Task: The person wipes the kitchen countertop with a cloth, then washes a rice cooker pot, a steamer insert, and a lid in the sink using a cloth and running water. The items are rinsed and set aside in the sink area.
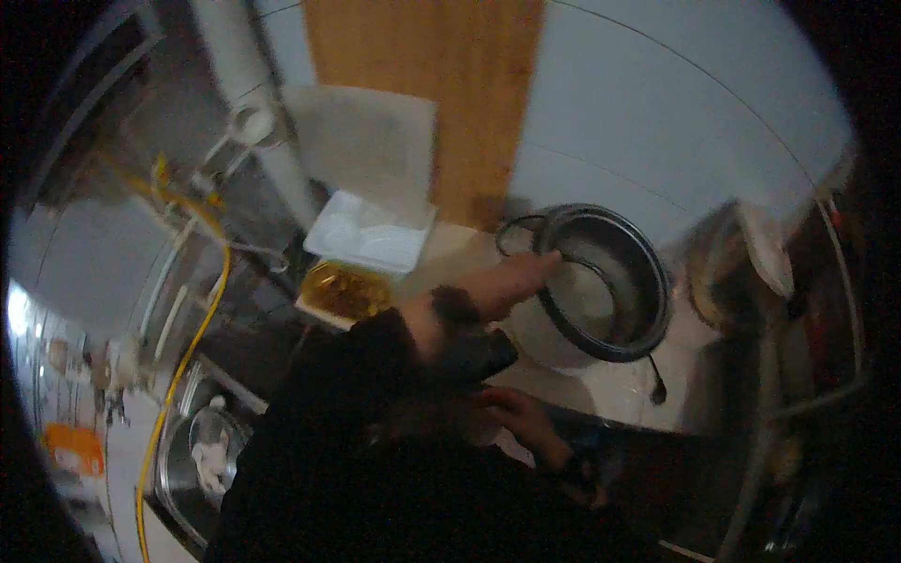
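My left hand (pixel 514 281) reaches out from a black sleeve. Its fingertips lie over the near left rim of a round metal pot (pixel 637 295) with a dark rim; blur hides whether they grip it. A dark curved handle or cable crosses the pot's mouth. My right hand (pixel 524 422) is lower down, close to my body, fingers bent beside a dim roundish thing that I cannot make out. Between my hands is a dark object (pixel 482 355), unclear in kind. Left of my left hand, a white foam tray (pixel 369 236) adjoins a clear container of yellowish-brown food (pixel 348 290).
A pale board or sheet (pixel 366 141) leans against the wall behind the tray. A white pipe (pixel 271 134) runs down at the left, near a yellow hose (pixel 204 324). A metal sink (pixel 165 464) holding a whitish item is at lower left. A dark cord end (pixel 658 390) lies beside the pot.
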